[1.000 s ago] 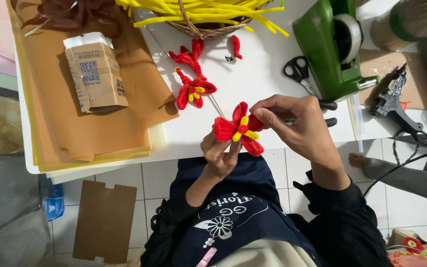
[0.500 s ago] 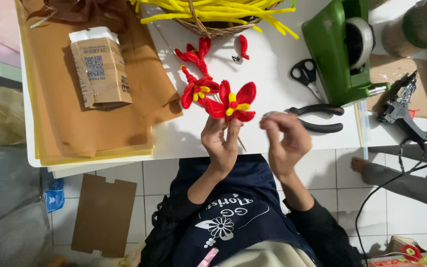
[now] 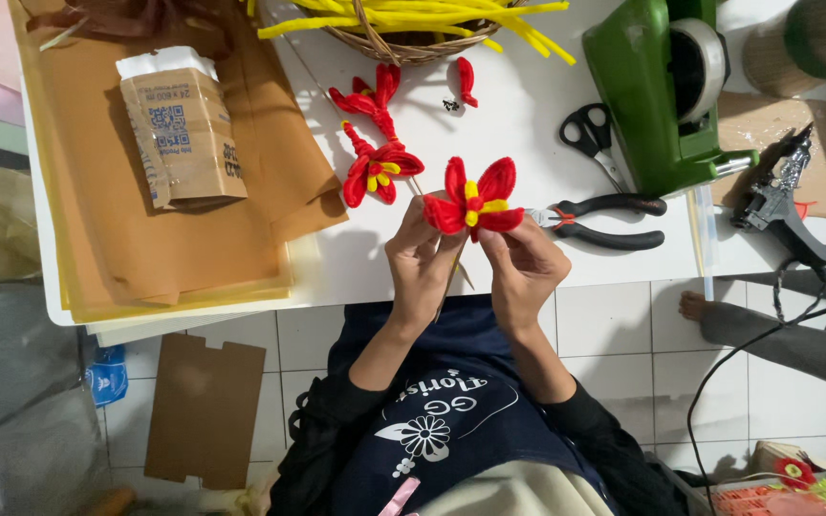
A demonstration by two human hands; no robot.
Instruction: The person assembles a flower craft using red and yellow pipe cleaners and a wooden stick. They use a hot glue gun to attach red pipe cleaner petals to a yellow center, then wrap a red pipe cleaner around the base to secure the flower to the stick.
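Note:
A red pipe-cleaner flower (image 3: 473,203) with a yellow centre stands on a thin stick above the table's front edge. My left hand (image 3: 423,258) grips it from below and the left. My right hand (image 3: 523,268) pinches it under the right petals. Both hands touch the flower. Two more red flowers (image 3: 375,170) lie on the white table (image 3: 518,124) just behind, and a loose red petal (image 3: 467,79) lies farther back.
Black-handled pliers (image 3: 604,220) lie right of my hands, scissors (image 3: 590,139) beyond them beside a green tape dispenser (image 3: 666,91). A basket of yellow pipe cleaners (image 3: 413,24) sits at the back. Brown paper sheets (image 3: 193,229) and a cardboard packet (image 3: 179,129) lie left. A glue gun (image 3: 776,201) lies right.
My right hand came off the flower half a second ago and has now returned to it. The flower sits a little farther right, between both hands.

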